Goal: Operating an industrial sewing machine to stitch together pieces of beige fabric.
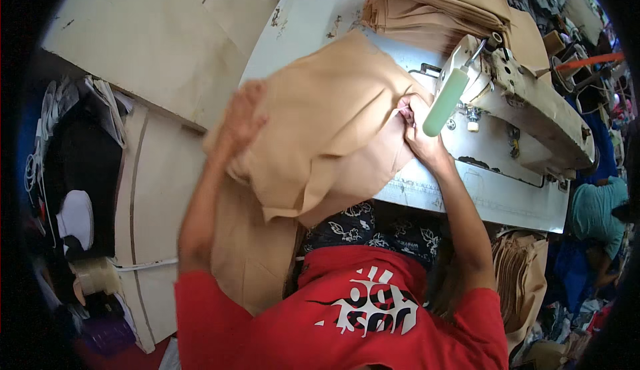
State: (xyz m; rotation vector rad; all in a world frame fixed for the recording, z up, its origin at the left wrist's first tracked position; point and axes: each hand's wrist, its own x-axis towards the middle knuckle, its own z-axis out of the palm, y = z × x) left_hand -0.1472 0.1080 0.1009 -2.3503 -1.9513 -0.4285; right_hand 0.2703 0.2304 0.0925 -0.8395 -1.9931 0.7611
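Tan fabric (320, 105) lies bunched and folded over the left part of the sewing machine's white bed (425, 185) and hangs over its front edge. My right hand (417, 120) pinches an edge of this fabric beside the head of the industrial sewing machine (525, 95). A pale green lamp or handle-like piece (445, 102) juts from the machine head just above that hand. My left hand (247, 115) is at the fabric's left side, blurred, with its fingers somewhat spread; whether it touches the cloth is unclear. The needle area is hidden.
Stacked tan fabric pieces (435, 0) stand behind the machine. More tan pieces (520, 275) hang at the lower right. A pale board surface (150, 45) adjoins on the left, above a cone or spool (95, 275). Another person in a teal shirt (597, 212) is at the far right.
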